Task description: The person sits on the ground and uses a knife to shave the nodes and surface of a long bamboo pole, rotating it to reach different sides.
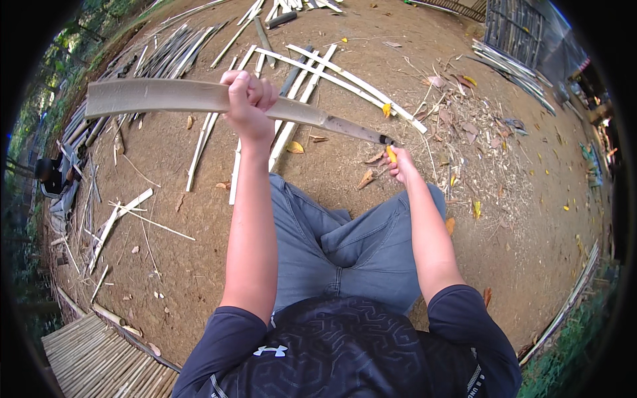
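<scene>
My left hand (pixel 251 99) is raised in front of me, its fingers wrapped round a wide, pale split bamboo slat (pixel 159 97). The slat runs far out to the left and narrows toward the right. In my right hand (pixel 402 166) is a knife by its yellow handle (pixel 391 154). Its long, dark-stained blade (pixel 355 129) points left and meets the slat's right end. Whether the edge is cutting into the bamboo or only lies against it, I cannot tell. Both hands are above the ground, beyond my bent knees.
Long pale bamboo strips (pixel 358 81) lie crossed on the dirt ahead. A heap of strips (pixel 179 53) is at the far left, and shavings and dry leaves (pixel 481 139) litter the right. A person (pixel 56 176) sits at the left edge. A bamboo-slat platform (pixel 106 358) is at the lower left.
</scene>
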`<action>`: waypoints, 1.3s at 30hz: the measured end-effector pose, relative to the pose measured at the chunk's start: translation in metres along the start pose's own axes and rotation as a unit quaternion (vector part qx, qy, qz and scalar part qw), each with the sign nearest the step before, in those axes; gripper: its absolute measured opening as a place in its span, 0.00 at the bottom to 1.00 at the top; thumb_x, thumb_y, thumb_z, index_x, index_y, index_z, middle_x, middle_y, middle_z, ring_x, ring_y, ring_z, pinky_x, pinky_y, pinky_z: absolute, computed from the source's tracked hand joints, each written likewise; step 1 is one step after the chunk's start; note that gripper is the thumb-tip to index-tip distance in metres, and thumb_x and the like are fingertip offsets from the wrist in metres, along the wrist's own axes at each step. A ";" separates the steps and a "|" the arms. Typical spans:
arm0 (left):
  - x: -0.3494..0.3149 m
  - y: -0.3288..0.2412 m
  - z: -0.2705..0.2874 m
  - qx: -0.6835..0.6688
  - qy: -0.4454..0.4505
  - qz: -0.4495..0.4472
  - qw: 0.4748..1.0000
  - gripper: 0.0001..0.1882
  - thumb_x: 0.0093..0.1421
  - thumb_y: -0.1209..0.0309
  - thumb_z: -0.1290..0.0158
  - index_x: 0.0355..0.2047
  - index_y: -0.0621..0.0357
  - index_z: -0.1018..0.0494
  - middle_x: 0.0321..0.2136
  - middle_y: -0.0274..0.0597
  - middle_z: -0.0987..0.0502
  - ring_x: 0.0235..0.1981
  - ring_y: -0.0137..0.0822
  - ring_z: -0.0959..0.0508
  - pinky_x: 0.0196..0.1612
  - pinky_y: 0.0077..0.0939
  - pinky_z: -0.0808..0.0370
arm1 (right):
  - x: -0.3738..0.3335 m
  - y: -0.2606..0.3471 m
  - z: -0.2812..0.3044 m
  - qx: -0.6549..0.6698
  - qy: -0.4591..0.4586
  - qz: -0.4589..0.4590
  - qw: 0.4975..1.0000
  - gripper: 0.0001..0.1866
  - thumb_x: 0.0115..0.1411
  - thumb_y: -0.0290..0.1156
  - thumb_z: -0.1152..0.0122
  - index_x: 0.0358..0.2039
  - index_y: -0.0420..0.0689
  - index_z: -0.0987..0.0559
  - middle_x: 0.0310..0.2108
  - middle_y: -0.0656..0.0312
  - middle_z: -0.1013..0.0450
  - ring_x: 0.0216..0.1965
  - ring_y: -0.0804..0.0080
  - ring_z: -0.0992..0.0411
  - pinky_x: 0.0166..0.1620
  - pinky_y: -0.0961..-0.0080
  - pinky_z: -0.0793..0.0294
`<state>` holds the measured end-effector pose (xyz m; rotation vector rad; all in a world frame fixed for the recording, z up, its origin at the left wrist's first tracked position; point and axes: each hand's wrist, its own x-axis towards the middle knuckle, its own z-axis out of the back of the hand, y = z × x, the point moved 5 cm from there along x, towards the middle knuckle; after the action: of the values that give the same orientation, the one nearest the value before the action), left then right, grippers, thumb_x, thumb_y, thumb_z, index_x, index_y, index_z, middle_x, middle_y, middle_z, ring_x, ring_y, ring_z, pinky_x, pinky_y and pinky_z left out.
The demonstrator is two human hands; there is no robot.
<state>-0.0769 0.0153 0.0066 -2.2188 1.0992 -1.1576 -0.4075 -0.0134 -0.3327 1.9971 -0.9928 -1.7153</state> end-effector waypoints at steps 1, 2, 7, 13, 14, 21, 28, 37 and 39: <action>0.000 0.002 -0.001 0.000 0.001 -0.003 1.000 0.10 0.62 0.71 0.57 0.22 0.50 0.42 0.11 0.28 0.51 0.11 0.22 0.52 0.17 0.23 0.51 | 0.006 -0.004 0.008 -0.015 -0.011 -0.013 1.000 0.19 0.69 0.48 0.56 0.33 0.45 0.30 0.19 0.71 0.37 0.11 0.87 0.48 0.12 0.86 0.54; 0.000 0.005 -0.003 -0.008 0.008 0.000 1.000 0.10 0.62 0.70 0.58 0.22 0.50 0.42 0.11 0.28 0.51 0.12 0.22 0.52 0.17 0.23 0.51 | 0.011 -0.007 0.018 -0.029 -0.022 -0.026 0.999 0.19 0.69 0.48 0.56 0.33 0.44 0.30 0.19 0.70 0.37 0.12 0.87 0.47 0.12 0.86 0.52; 0.001 0.003 0.005 0.003 0.003 0.000 1.000 0.10 0.61 0.70 0.58 0.22 0.51 0.42 0.11 0.28 0.51 0.12 0.23 0.52 0.17 0.23 0.51 | 0.004 -0.001 -0.009 -0.011 0.027 0.022 0.999 0.18 0.68 0.47 0.54 0.33 0.45 0.30 0.20 0.69 0.36 0.12 0.86 0.47 0.12 0.85 0.52; -0.001 0.006 0.002 0.007 0.009 -0.005 1.000 0.10 0.60 0.70 0.57 0.22 0.51 0.42 0.11 0.28 0.51 0.11 0.23 0.53 0.17 0.23 0.50 | 0.004 -0.005 0.003 -0.018 -0.030 0.020 0.999 0.19 0.68 0.49 0.55 0.35 0.45 0.29 0.20 0.70 0.37 0.12 0.88 0.48 0.12 0.86 0.53; -0.001 0.007 -0.002 0.006 0.015 -0.006 1.000 0.10 0.60 0.70 0.57 0.22 0.51 0.42 0.11 0.28 0.51 0.11 0.23 0.53 0.17 0.23 0.50 | 0.008 -0.009 0.012 -0.031 -0.061 0.005 0.998 0.19 0.68 0.49 0.55 0.35 0.45 0.29 0.21 0.70 0.37 0.12 0.88 0.48 0.12 0.85 0.53; -0.007 0.010 -0.005 0.001 0.012 -0.008 1.000 0.11 0.60 0.70 0.57 0.21 0.52 0.42 0.11 0.28 0.50 0.11 0.23 0.52 0.17 0.23 0.50 | -0.004 0.007 -0.012 -0.014 0.013 0.089 0.996 0.19 0.68 0.50 0.54 0.37 0.45 0.29 0.21 0.70 0.36 0.12 0.86 0.48 0.12 0.85 0.52; -0.007 0.009 -0.015 -0.002 0.037 -0.018 0.999 0.11 0.60 0.71 0.57 0.21 0.53 0.42 0.10 0.29 0.50 0.11 0.23 0.53 0.16 0.23 0.50 | 0.015 -0.004 0.004 -0.051 -0.052 0.022 0.997 0.19 0.68 0.50 0.55 0.32 0.48 0.28 0.19 0.71 0.37 0.11 0.86 0.49 0.12 0.85 0.54; -0.012 0.013 -0.016 -0.005 0.045 -0.027 0.999 0.11 0.60 0.72 0.58 0.20 0.54 0.41 0.10 0.29 0.50 0.10 0.23 0.52 0.16 0.24 0.50 | 0.017 0.017 0.001 0.079 0.003 0.071 0.994 0.19 0.67 0.49 0.54 0.33 0.45 0.28 0.20 0.69 0.36 0.11 0.86 0.48 0.12 0.84 0.53; -0.013 0.014 -0.017 -0.012 0.051 -0.024 0.998 0.11 0.60 0.72 0.58 0.20 0.54 0.41 0.10 0.29 0.50 0.10 0.23 0.52 0.16 0.23 0.50 | 0.022 0.008 0.012 0.055 -0.039 0.034 0.997 0.19 0.67 0.49 0.54 0.33 0.45 0.28 0.20 0.70 0.36 0.11 0.86 0.48 0.12 0.84 0.54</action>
<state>-0.1012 0.0172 0.0007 -2.2369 1.1098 -1.2970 -0.4206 -0.0316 -0.3467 1.9512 -1.1922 -1.7484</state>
